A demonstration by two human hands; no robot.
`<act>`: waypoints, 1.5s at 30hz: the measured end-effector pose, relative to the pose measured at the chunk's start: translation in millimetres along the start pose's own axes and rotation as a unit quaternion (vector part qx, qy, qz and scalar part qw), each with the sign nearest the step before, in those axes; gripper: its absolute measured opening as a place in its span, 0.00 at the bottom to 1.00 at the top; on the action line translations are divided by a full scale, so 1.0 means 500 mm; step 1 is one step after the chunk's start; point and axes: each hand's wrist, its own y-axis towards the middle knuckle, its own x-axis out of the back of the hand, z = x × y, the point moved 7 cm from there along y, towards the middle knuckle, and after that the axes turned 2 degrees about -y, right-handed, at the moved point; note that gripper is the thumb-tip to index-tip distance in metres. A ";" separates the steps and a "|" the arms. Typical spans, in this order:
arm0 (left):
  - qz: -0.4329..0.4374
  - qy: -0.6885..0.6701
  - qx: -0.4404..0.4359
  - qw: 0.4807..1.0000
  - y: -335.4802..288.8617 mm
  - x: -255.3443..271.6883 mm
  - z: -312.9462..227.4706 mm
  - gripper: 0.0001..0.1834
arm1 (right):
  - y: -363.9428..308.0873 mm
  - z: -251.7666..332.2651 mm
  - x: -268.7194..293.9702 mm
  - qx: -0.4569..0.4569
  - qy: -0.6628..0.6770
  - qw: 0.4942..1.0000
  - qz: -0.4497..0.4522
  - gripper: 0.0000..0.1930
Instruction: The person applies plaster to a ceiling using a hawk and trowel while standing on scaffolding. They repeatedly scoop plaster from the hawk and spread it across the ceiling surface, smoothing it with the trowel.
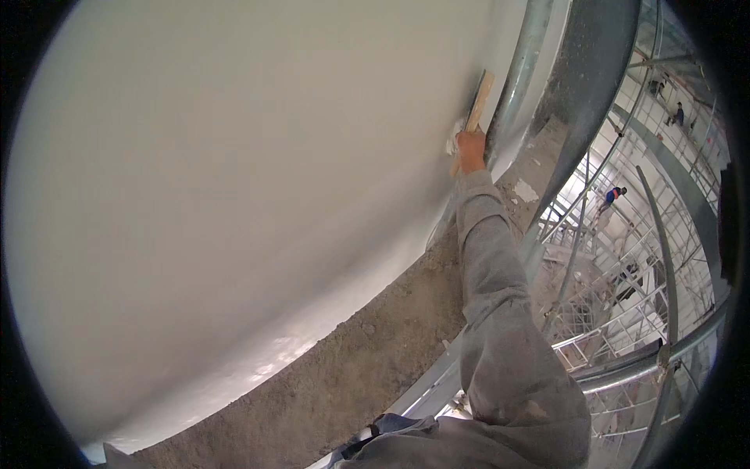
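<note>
My right hand [471, 148] is closed around a plastering trowel [480, 100], which has a pale wooden back along a thin dark blade. The blade stands nearly edge-on against the smooth white wall [234, 156], close to a vertical metal pipe [525, 66]. A little white plaster shows on the wall beside my fingers. My right arm, in a dusty grey sleeve [504, 328], reaches far forward. Nowhere in the picture does my left hand appear. At the lower left edge, the grey tip of some object [121, 457] pokes in; its kind is unclear.
A dusty plank-like ledge [336, 383] runs along the wall's foot, with white plaster spilled [525, 190] near the pipe. To the right, scaffold tubes [625, 375] border a deep drop. Farther off, a person in dark blue and red [613, 195] is among more scaffolding.
</note>
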 end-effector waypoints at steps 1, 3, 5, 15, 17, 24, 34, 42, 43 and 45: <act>-0.035 -0.007 0.003 0.999 -0.002 -0.018 -0.021 0.08 | -0.033 0.000 -0.004 -0.016 0.010 1.000 -0.009 0.17; -0.022 -0.103 0.002 0.994 0.021 -0.059 0.059 0.05 | 0.026 0.093 0.004 0.016 0.021 0.998 -0.050 0.16; 0.034 -0.152 0.063 0.986 0.036 -0.120 0.043 0.04 | -0.040 0.052 -0.003 -0.030 -0.010 0.997 -0.070 0.16; 0.137 -0.146 0.166 0.966 0.056 -0.134 -0.017 0.08 | -0.357 0.146 -0.113 -0.060 0.018 0.998 0.020 0.13; 0.138 -0.101 0.190 0.967 0.032 -0.089 -0.053 0.08 | -0.452 0.220 -0.160 -0.083 0.032 0.996 0.030 0.10; 0.080 -0.147 0.151 0.974 0.004 0.054 -0.188 0.11 | -0.768 0.388 -0.260 -0.089 0.026 0.993 0.067 0.19; 0.363 -0.139 0.078 0.918 0.006 0.167 -0.300 0.20 | -1.184 0.714 -0.431 -0.003 0.023 0.990 0.138 0.37; 0.032 -0.011 0.070 0.997 0.028 0.160 -0.315 0.13 | -1.228 0.827 -0.285 0.083 0.171 0.953 0.238 0.18; 0.059 0.026 0.089 0.994 0.027 0.151 -0.311 0.13 | -1.271 0.865 -0.236 0.461 -0.056 0.870 0.163 0.15; 0.106 0.102 0.127 0.981 0.024 0.151 -0.297 0.15 | -1.236 0.823 -0.178 0.281 0.025 0.940 0.191 0.10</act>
